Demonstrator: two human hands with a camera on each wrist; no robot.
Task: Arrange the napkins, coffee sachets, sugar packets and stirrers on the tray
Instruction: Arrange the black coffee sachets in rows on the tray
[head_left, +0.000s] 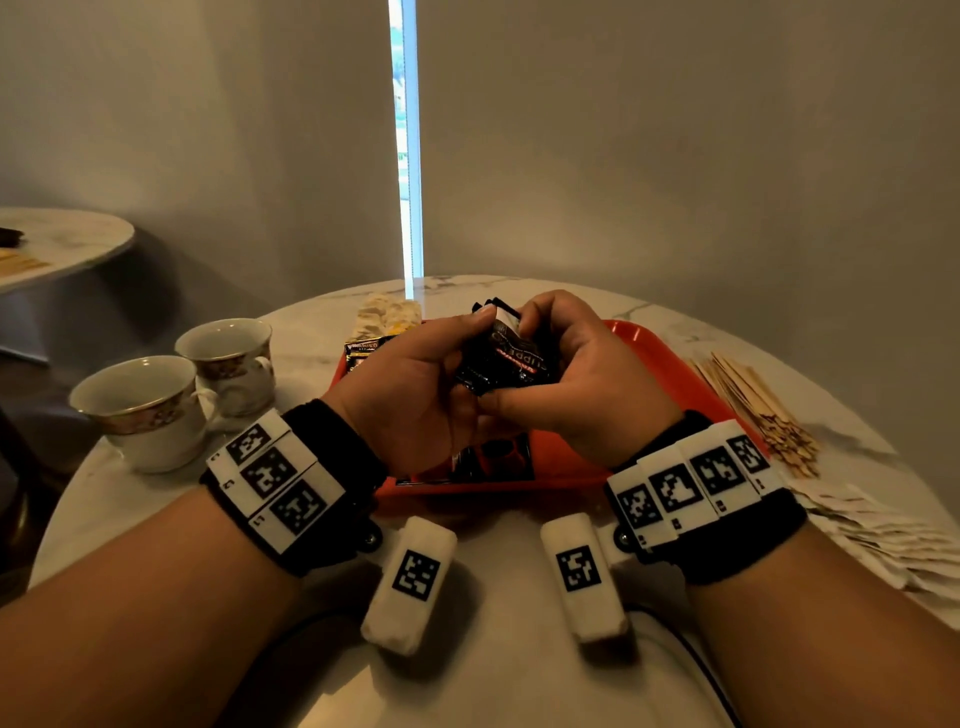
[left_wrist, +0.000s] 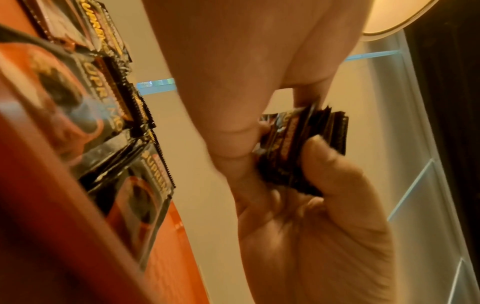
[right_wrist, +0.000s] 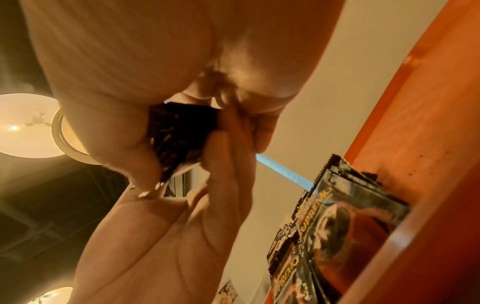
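Tray edges: the red tray (head_left: 649, 358) lies at frame centre of the head view on the round marble table (head_left: 509, 582); its near rim runs left to right just beyond both wrists, and its far right corner shows bare red.
Open room: bare tray floor shows on the right half; the lower centre of the frame is bare marble up to the table's near edge.
Left margin: two teacups (head_left: 150, 410) stand at centre left, well apart from the tray.
Right margin: wooden stirrers (head_left: 753, 400) lie fanned just beside the tray's right rim; white napkins (head_left: 883, 540) spread at lower right, near the table edge.
Far margin: pale sugar packets (head_left: 387, 317) lie just behind the tray's far left corner.
Held stack: a bundle of black coffee sachets (head_left: 511, 358) sits above the tray's middle, tilted, its long axis running from lower left to upper right of the frame; the left wrist view shows their stacked edges (left_wrist: 306, 148).
Loose sachets: more sachets on the tray (head_left: 493, 460) lie flat below the hands, by the near rim; a further one (head_left: 363, 348) lies at the far left corner.
Left hand (head_left: 410, 389): fingers curled round the stack's left side, thumb on top.
Right hand (head_left: 582, 384): fingers curled over the far end, thumb pressing the near edge, both hands clasping the same stack.
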